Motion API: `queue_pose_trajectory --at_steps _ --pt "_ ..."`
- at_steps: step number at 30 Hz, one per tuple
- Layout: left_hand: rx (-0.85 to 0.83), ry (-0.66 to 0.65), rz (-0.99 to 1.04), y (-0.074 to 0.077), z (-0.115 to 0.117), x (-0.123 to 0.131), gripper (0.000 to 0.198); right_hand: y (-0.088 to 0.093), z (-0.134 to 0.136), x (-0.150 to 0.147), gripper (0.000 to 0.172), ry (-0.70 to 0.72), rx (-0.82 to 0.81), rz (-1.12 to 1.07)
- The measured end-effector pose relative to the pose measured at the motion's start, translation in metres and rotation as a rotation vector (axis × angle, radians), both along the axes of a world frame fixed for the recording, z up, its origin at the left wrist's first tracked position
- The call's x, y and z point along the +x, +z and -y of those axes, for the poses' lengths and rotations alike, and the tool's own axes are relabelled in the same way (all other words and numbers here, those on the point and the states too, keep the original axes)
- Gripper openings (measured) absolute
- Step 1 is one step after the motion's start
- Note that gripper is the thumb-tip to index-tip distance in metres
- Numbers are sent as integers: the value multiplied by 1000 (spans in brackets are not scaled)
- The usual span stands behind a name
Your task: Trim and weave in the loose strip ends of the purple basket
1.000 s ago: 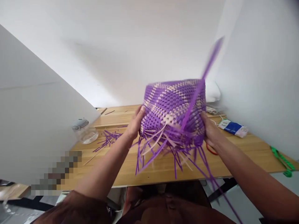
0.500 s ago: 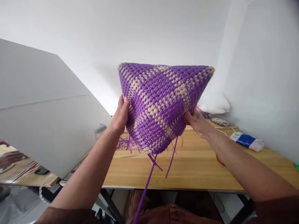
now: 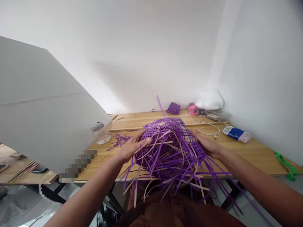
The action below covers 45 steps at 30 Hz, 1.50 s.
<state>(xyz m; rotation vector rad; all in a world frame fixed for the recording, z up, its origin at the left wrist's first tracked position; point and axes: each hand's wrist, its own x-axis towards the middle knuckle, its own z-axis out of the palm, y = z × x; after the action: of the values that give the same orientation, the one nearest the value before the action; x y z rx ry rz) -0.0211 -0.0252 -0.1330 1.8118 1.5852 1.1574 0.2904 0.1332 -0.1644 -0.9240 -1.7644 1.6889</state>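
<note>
A half-woven purple and cream basket [image 3: 165,142] lies on its side at the near edge of the wooden table [image 3: 236,151], its open mouth toward me. Loose purple and cream strips [image 3: 165,183] fan out of the mouth over the table edge and my lap. My left hand [image 3: 131,148] grips the basket's left rim, fingers curled over it. My right hand [image 3: 205,145] presses against the basket's right side, fingers partly hidden behind the strips.
A clear jar with a grey lid [image 3: 100,134] stands at the left beside a grey board [image 3: 47,126]. Cut purple scraps [image 3: 118,140] lie near it. At the back sit a small purple woven piece [image 3: 173,108], a white bag [image 3: 209,100], cables and a blue-white pack [image 3: 236,134]. Green handles [image 3: 286,165] lie far right.
The basket, held up high with its bottom toward me, has come down onto the table edge and turned so its open, fringed mouth faces me. Both hands followed it down.
</note>
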Motion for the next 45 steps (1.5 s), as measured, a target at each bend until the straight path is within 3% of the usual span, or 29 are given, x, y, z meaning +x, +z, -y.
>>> queue_pose_trajectory --at_steps 2,4,10,12,14,16,22,26,30,34,36,41,45 --pt "8 47 -136 -2 1 4 75 -4 4 10 60 -24 69 78" --pt "13 84 -251 -3 1 10 75 -7 8 17 66 -35 261 175" --pt "82 120 -388 -16 10 24 68 -15 43 1 118 -200 1011 445" --pt "128 123 -412 -22 12 27 65 -13 56 -15 105 -240 1181 420" --pt "195 121 -439 -26 13 29 61 -8 62 -27 71 -244 1310 341" --pt "260 122 -454 -25 14 30 58 -2 62 -34 51 -246 1381 236" --pt "259 51 -366 0 13 43 59 11 56 -34 39 -240 1335 78" --pt "310 59 -513 0 2 57 69 15 59 -34 26 -245 1207 -39" --pt "377 142 -675 -14 -15 64 61 20 58 -30 17 -227 925 -105" --pt "405 113 -708 -22 -24 61 64 27 54 -24 19 -138 530 -170" --pt "413 109 -692 -24 -24 60 66 29 54 -23 24 -149 418 -197" --pt "419 114 -688 -27 -24 58 66 31 55 -21 31 -163 430 -203" --pt "380 96 -717 -17 -23 56 65 39 52 -20 31 -222 500 -225"
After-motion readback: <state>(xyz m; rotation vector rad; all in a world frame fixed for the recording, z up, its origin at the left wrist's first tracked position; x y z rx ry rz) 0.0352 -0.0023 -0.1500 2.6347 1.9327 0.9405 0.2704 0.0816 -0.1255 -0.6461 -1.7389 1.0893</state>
